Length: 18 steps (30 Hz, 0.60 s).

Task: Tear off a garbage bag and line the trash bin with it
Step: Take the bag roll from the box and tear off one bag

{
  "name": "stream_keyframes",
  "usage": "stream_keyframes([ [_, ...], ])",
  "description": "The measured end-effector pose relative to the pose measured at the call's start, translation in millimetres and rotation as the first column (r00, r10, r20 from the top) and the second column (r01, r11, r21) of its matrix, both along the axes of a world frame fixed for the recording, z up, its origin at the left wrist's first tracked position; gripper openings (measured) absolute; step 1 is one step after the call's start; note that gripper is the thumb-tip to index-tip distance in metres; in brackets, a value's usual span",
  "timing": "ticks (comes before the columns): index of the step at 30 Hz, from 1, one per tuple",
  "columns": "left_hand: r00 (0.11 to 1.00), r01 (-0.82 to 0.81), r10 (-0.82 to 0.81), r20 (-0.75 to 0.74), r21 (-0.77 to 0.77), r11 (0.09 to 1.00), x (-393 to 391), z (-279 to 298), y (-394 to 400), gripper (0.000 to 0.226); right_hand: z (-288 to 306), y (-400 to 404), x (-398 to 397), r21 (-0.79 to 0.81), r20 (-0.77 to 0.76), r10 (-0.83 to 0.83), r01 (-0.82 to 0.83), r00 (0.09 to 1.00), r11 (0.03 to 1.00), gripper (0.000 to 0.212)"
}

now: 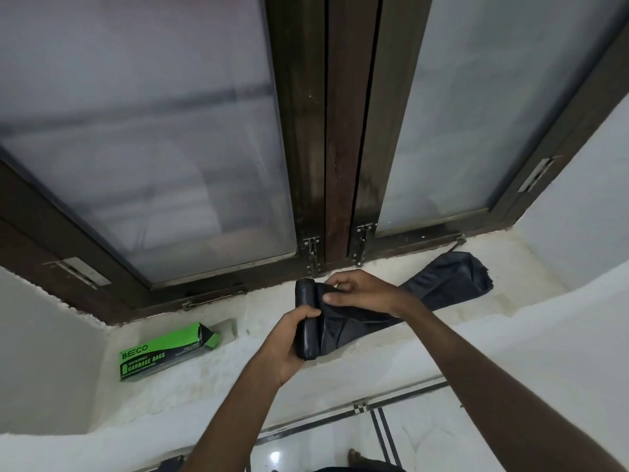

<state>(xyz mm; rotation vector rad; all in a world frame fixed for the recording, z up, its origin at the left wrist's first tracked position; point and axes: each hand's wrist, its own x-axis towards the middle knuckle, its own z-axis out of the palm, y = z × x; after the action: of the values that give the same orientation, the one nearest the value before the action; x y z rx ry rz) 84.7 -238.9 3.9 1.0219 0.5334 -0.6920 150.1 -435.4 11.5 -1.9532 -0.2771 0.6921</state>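
A black roll of garbage bags (305,303) stands upright over the window sill. My left hand (289,342) grips the roll from below and the left. My right hand (360,291) pinches the unrolled black bag (442,284) right beside the roll, thumb and fingers closed on the plastic. The unrolled bag stretches away to the right and lies on the sill, its far end bunched near the window frame. No trash bin is in view.
A green and black garbage bag box (163,352) lies open on the white sill (221,366) at the left. Dark wooden window frames (340,131) with frosted panes rise behind. White tiled floor (340,444) shows below the sill.
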Motion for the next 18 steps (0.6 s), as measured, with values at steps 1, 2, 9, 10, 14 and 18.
stream_keyframes([
  [1, 1.000, 0.009, -0.009, 0.006, 0.017, 1.000, 0.6, -0.1, 0.2, 0.038, 1.7, 0.2, 0.3, 0.006, -0.003, 0.021, -0.021, 1.000, 1.000, 0.031],
  [2, 1.000, 0.011, -0.012, 0.012, 0.039, 0.999, 1.7, -1.5, 1.8, 0.040, 2.3, -2.3, 1.2, 0.002, 0.010, 0.024, -0.024, 1.000, 1.000, 0.030],
  [9, 0.999, 0.003, -0.004, 0.036, 0.040, 0.999, 2.0, 1.5, 5.1, 0.038, 15.0, -33.5, 8.0, -0.085, 0.044, 0.025, -0.021, 0.999, 0.996, 0.016],
  [10, 0.999, 0.002, -0.003, 0.039, 0.045, 0.999, 2.8, 2.5, 3.3, 0.037, 16.6, -37.7, 10.1, -0.118, 0.058, 0.042, -0.035, 0.997, 0.992, 0.019],
  [14, 0.999, -0.001, -0.005, 0.052, 0.115, 0.993, 5.3, 3.2, 1.5, 0.036, 30.4, -53.9, 18.3, -0.190, 0.068, 0.066, -0.052, 0.995, 0.980, 0.017],
  [18, 0.999, -0.030, 0.025, 0.033, 0.149, 0.988, 6.3, -1.3, 3.4, 0.039, 45.1, -65.7, 22.6, -0.249, 0.069, 0.091, -0.071, 0.993, 0.966, 0.012],
])
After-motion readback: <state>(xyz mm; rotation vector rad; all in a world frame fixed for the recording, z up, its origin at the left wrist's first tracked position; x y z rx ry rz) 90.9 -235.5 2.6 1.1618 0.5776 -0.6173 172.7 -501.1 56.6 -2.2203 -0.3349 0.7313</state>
